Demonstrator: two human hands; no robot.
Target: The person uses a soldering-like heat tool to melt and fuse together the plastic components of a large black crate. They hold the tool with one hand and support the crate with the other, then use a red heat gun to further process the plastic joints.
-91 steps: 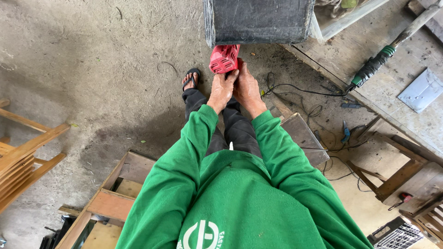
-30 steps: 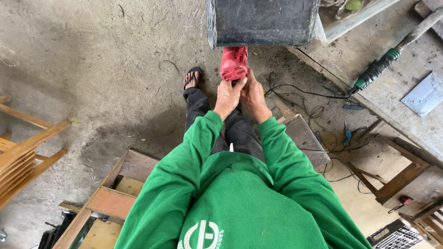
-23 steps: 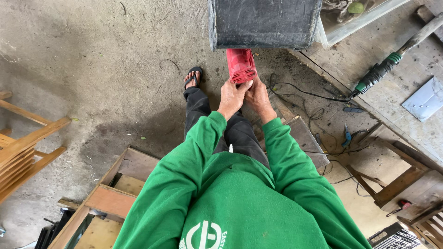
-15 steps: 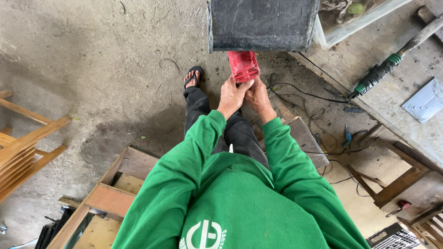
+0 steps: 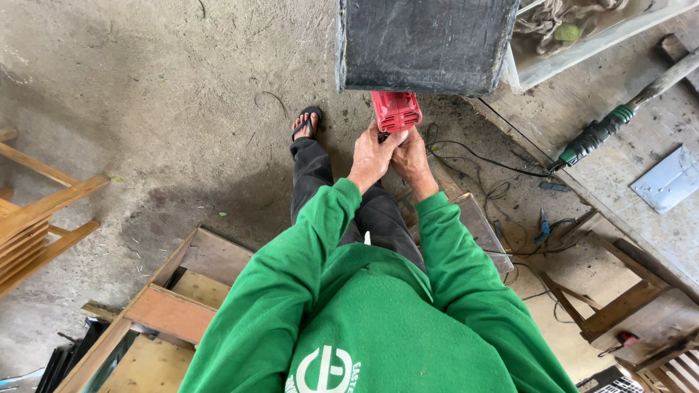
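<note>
Fingers of the left hand (image 5: 371, 151) and right hand (image 5: 409, 151) both wrap the lower body of a red power tool (image 5: 396, 110), held below the dark slab (image 5: 426, 44) above the concrete floor (image 5: 145, 109). It looks rigid, fairly heavy; gripping the body suits it.

I see bare concrete floor (image 5: 145, 94), dusty, dark stain near middle. Dark grey slab (image 5: 426, 44) at top edge. Clear plastic tub (image 5: 582, 44) just right of slab, rope and small green thing inside. Green-handled tool (image 5: 601, 135) lying on bench at right, grey metal sheet (image 5: 668, 188) near it. Black cables (image 5: 502, 189) tangled on floor. Blue-handled pliers (image 5: 542, 227) among cables. Wooden frame (image 5: 171, 309) lower left. Wooden slats (image 5: 36, 218) at left edge.
</note>
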